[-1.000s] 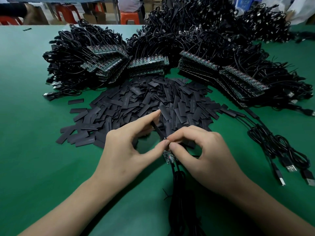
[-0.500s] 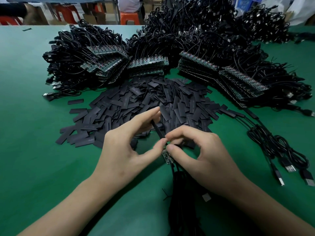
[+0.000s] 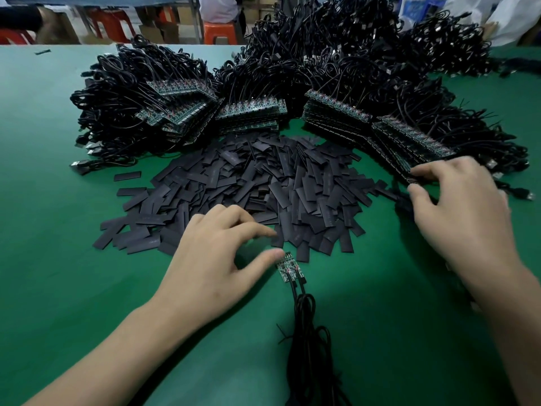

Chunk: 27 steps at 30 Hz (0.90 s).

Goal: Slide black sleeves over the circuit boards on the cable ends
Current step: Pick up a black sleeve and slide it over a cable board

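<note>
One sleeve heap (image 3: pixel 263 186) lies mid-tabletop (image 3: pixel 58 259). The left hand (image 3: pixel 210 259) has its grip apart, thumb beside three bare circuit boards (image 3: pixel 289 266) nearby. The right hand (image 3: pixel 462 206) pinches the far-right board stack (image 3: pixel 409 139).

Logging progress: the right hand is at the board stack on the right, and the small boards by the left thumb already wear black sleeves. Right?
Not quite. The head view shows the small boards by the left hand bare, unsleeved. The right hand is indeed at the right board stack.

Even overhead light, soft shadows, motion-blurred fingers, wide-angle edge bending
</note>
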### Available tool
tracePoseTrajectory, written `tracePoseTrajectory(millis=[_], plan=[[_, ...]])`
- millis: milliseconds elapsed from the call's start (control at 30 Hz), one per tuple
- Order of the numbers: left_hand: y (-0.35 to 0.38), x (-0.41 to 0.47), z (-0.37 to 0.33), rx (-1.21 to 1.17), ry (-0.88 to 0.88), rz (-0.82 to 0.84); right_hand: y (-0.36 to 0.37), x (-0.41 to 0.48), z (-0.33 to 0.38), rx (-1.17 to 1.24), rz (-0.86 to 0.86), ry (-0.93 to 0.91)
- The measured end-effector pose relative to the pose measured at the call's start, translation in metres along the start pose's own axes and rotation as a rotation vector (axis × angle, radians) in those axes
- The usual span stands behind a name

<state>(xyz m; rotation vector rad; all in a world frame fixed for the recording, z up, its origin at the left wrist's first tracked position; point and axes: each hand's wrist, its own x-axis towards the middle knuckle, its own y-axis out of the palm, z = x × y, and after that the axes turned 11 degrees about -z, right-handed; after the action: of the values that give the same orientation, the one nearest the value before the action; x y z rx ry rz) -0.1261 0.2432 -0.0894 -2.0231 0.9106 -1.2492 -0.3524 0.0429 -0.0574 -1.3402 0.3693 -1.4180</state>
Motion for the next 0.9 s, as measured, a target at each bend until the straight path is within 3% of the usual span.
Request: tracePoseTrajectory(millis=[100,233,367,467,700,900], plan=[[-0.001,-0.001,-0.005,0.082,0.009,0.119,0.001,-0.008,0.016,0.164,0.033,-0.110],[-0.002,0.000,-0.008,0.100,0.036,0.164,0.009,-0.034,0.045,0.457,0.205,-0.290],[0.000,0.000,-0.010,-0.027,-0.010,0.181,0.017,-0.053,0.059,0.508,0.377,-0.348],[0.001,-0.001,-0.014,-0.218,-0.100,0.148,0.016,-0.058,0.062,0.543,0.468,-0.332],[-0.002,-0.001,-0.019,-0.650,-0.348,0.105,0.019,-0.062,0.061,0.901,0.612,-0.178],[-0.005,0.002,-0.015,-0.835,-0.383,0.184,0.020,-0.063,0.067,1.194,0.784,-0.022]])
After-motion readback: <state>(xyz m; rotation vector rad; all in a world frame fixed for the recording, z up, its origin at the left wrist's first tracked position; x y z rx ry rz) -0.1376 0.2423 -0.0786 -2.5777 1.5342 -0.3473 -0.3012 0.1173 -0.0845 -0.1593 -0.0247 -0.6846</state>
